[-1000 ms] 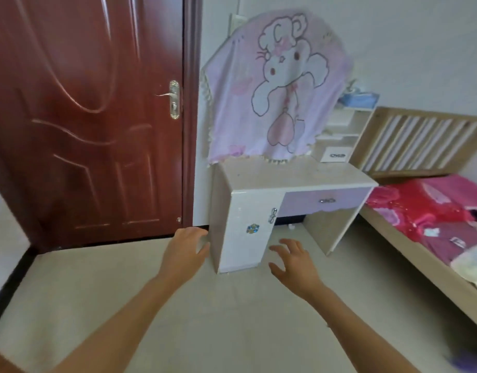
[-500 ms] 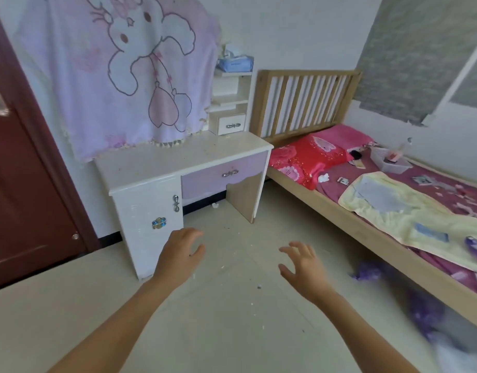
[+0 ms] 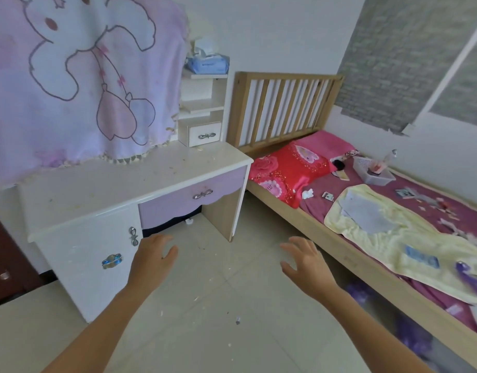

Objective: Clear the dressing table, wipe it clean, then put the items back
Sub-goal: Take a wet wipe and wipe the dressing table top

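My left hand point(image 3: 151, 261) and right hand point(image 3: 306, 265) hold nothing. Their fingers are spread wide over the floor in front of the dressing table point(image 3: 118, 184). Its top has no things on it, so I think clearing is done. Crumbs dot the top, so wiping is left. A clear box point(image 3: 374, 175) and small things lie on the bed point(image 3: 353, 258), waiting to go back.

You are facing a dressing table point(image 3: 118, 187) whose top is showing smooth, glossy white laminate speckled with gritty crumbs. Its drawer front point(image 3: 167, 204) is reading as satin lilac, and the bow handle point(image 3: 202, 194) is gleaming like polished metal. A soft printed cloth point(image 3: 78, 84) is hanging behind it. The bed frame point(image 3: 283, 103) is presenting bare, matt pale wood, the floor tiles point(image 3: 232, 305) are shining smooth, and the yellow blanket point(image 3: 398, 238) is looking fleecy.
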Demonstrator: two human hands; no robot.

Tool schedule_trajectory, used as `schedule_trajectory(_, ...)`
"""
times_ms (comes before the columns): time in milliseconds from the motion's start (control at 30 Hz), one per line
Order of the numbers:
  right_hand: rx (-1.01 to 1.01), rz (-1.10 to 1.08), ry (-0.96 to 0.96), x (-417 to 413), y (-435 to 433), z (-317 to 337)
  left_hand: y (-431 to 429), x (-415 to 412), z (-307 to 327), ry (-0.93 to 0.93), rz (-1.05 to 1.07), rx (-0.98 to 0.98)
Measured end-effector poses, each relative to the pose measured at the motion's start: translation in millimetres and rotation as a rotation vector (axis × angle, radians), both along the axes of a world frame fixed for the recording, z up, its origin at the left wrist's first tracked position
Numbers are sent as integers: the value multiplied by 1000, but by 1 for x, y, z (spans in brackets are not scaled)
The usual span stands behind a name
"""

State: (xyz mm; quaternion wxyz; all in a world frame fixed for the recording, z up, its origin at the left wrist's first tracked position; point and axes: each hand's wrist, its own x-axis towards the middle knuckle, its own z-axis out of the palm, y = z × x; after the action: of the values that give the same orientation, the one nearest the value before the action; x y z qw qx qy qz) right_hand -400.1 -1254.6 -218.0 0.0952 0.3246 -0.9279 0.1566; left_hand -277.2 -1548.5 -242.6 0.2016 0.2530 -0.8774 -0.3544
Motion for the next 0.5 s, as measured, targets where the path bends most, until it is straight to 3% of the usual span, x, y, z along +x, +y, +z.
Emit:
schedule_trajectory(367, -19, -32, 69, -155, 23, -16, 34, -174, -1, -79, -201, -73)
schedule_trajectory(500, -26, 3, 103, -234, 40, -18, 55, -243, 3, -31, -137, -116)
